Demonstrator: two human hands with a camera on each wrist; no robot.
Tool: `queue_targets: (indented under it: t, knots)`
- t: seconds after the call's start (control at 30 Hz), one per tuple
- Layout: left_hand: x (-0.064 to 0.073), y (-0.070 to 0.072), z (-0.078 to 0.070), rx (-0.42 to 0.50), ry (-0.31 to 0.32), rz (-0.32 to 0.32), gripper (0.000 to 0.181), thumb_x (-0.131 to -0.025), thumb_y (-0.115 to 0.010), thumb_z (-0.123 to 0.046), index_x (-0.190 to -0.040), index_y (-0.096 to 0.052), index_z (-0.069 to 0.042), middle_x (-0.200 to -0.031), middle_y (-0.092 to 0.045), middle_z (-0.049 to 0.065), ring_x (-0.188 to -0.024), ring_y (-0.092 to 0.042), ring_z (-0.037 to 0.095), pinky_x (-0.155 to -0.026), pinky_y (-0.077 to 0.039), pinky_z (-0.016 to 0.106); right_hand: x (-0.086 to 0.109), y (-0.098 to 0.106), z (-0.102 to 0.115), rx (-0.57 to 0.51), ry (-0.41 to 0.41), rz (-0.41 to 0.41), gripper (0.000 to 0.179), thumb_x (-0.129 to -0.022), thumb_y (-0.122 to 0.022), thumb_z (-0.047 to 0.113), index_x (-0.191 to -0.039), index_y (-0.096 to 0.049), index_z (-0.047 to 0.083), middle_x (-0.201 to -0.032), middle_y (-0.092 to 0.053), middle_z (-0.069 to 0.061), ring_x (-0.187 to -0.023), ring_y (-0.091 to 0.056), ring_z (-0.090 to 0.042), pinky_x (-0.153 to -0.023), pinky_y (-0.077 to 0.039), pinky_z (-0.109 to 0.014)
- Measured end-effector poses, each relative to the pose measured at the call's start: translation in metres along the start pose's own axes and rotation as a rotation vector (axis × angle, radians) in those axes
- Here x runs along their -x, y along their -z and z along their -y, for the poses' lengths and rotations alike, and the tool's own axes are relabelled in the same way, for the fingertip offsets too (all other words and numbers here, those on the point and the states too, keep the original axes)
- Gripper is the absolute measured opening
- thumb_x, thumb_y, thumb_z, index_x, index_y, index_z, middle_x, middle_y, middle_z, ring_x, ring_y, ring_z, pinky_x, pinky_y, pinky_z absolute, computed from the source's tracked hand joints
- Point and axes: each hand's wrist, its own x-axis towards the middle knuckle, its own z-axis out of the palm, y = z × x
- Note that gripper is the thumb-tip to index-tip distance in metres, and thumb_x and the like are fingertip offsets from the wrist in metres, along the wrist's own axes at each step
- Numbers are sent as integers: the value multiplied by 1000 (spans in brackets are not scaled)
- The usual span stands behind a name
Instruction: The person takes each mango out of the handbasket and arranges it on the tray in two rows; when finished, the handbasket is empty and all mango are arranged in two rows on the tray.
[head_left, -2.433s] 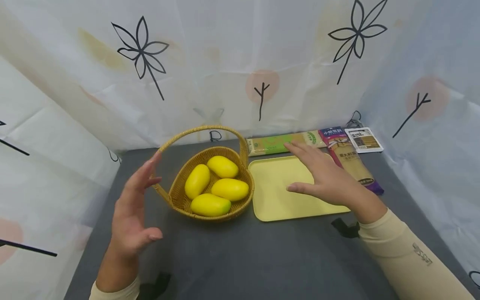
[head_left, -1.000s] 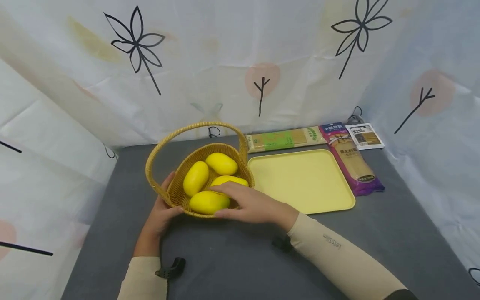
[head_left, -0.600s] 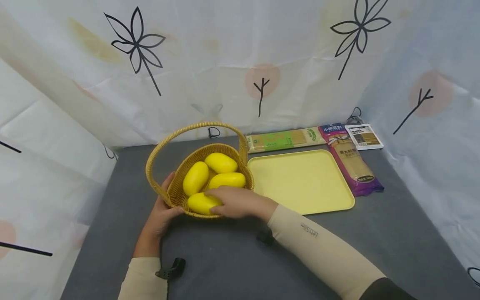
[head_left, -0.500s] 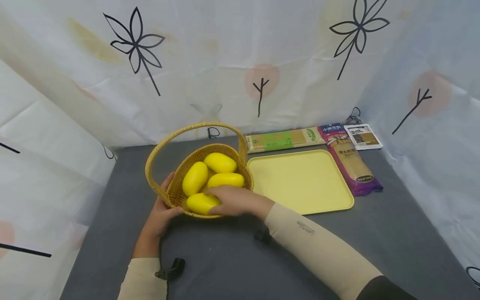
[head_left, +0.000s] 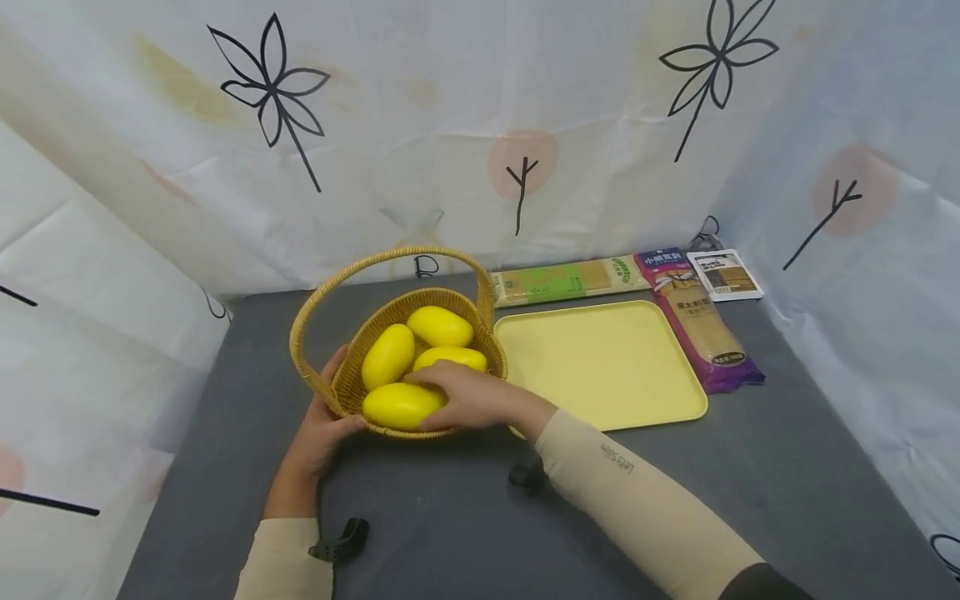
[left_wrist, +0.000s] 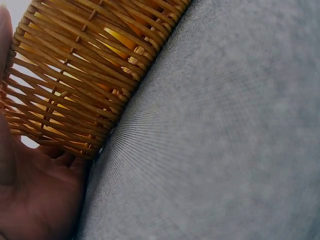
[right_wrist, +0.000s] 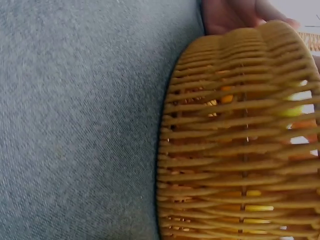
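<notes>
A woven wicker basket (head_left: 349,390) with a tall arched handle stands on the grey table, holding several yellow mangoes. My left hand (head_left: 315,437) grips its left side, the thumb near the front rim and the fingers behind the wall; the left wrist view shows the palm (left_wrist: 42,195) close against the weave. Inside the basket, my right hand (head_left: 480,398) holds the right end of the front mango (head_left: 400,407), thumb in front and fingers over the far side. Another mango (head_left: 452,358) lies just behind these fingers, partly covered. In the right wrist view the basket wall (right_wrist: 240,140) hides the right fingers.
A pale yellow tray (head_left: 607,358) lies right of the basket. Behind it is a green noodle packet (head_left: 558,283); along its right side, a purple pasta packet (head_left: 701,325) and a small white-edged pack (head_left: 724,275). Patterned curtains (head_left: 600,100) enclose the table.
Both hands have come from the air to the basket, the left to its side, the right from above the tray onto the front mango. That mango has shifted slightly left.
</notes>
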Motion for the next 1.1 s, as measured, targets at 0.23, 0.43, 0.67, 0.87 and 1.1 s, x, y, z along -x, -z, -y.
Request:
queue_targets:
  t: [0.23,0.43,0.67,0.87,1.1]
  knots:
    - [-1,-1,0,6,15,-13,112,-93,-90,-7,-177,-17,-19,-178,-15,14,-150,-34,25,-112,-42,27,4,8,-3,-134,46,12,71,-96,-86,34,-156,-59,10,-140,-61,2,-121,-54,-11,-103,-44,-31]
    - [-1,-1,0,5,22,-12,112,-93,-89,-9,-177,-16,-20,-178,-15,13,-151,-33,25,-112,-42,27,7,8,-3,-136,59,-5,75,-98,-85,31,-162,-52,10,-154,-56,-2,-137,-50,-14,-114,-39,-34]
    - [-1,-1,-1,-5,39,-25,111,-93,-85,4,-177,-16,-18,-178,-17,13,-149,-39,23,-109,-45,28,18,1,-7,-155,119,-200,79,-98,-86,30,-166,-48,15,-158,-50,-4,-138,-47,-18,-114,-41,-40]
    - [-2,-2,0,6,45,-29,112,-92,-84,8,-177,-16,-19,-179,-17,13,-149,-39,22,-109,-46,29,30,-4,-8,-145,211,-369,79,-95,-89,21,-163,-52,10,-145,-56,-8,-126,-51,-21,-105,-47,-47]
    - [-1,-2,-1,5,39,-30,111,-92,-82,11,-177,-17,-19,-178,-16,14,-150,-37,22,-109,-46,29,49,-4,-13,-160,210,-476,78,-92,-91,18,-161,-54,9,-139,-58,-7,-120,-54,-22,-99,-51,-45]
